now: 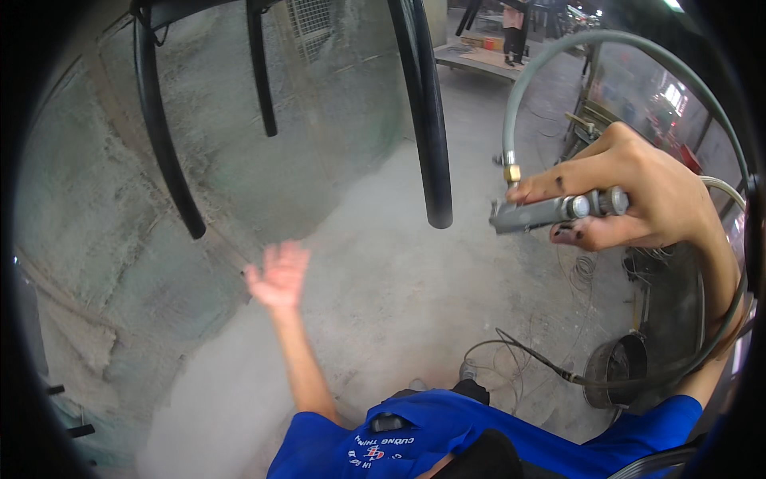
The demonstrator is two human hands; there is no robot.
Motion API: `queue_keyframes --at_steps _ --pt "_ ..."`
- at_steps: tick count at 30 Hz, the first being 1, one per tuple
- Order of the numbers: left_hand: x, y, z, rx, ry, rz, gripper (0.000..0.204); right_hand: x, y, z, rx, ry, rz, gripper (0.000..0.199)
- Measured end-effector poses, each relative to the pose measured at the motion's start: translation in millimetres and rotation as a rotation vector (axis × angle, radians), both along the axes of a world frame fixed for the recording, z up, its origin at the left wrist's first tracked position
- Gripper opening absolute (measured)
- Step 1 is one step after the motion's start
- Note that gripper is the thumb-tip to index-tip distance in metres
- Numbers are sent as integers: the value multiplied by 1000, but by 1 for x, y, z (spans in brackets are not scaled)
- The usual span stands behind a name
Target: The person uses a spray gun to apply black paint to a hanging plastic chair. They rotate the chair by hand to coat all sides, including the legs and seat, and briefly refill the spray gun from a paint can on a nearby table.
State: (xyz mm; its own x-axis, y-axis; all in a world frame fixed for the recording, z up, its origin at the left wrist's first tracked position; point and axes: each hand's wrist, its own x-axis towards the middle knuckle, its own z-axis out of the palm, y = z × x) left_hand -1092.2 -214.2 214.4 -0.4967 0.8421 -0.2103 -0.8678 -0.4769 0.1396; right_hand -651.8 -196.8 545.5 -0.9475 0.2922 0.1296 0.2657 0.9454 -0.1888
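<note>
while left hand (278,275) hangs empty, right hand (638,190) grips spray gun (550,211).

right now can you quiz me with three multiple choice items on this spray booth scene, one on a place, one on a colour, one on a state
1. Where do the chair legs hang?
A. above the dusty floor, ahead of the spray gun
B. flat on the floor
C. behind the bucket

2. What colour are the chair legs?
A. white
B. black
C. red

3. How is the left hand?
A. closed on the hose
B. open and holding nothing
C. pressed on a chair leg

Answers:
1 A, the leg ends stop in the air and the gun's front end points toward them.
2 B, all the tubes look glossy black.
3 B, its fingers are spread with nothing in them, while the right hand grips the spray gun.
</note>
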Motion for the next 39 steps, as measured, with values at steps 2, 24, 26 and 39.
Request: queue_keyframes --at_steps 2,24,26,39 --pt "-55 -7 17 130 79 162 85 -13 -7 4 -93 -96 -108 40" --pt "-37 -191 112 -66 1025 943 64 -121 -20 194 911 251 -110 30" --pt "-17 -190 106 -197 1056 1126 65 -130 -18 198 923 257 -69 29" --pt "19 -160 85 -67 1364 1294 127 -120 61 37 312 -18 128 31"
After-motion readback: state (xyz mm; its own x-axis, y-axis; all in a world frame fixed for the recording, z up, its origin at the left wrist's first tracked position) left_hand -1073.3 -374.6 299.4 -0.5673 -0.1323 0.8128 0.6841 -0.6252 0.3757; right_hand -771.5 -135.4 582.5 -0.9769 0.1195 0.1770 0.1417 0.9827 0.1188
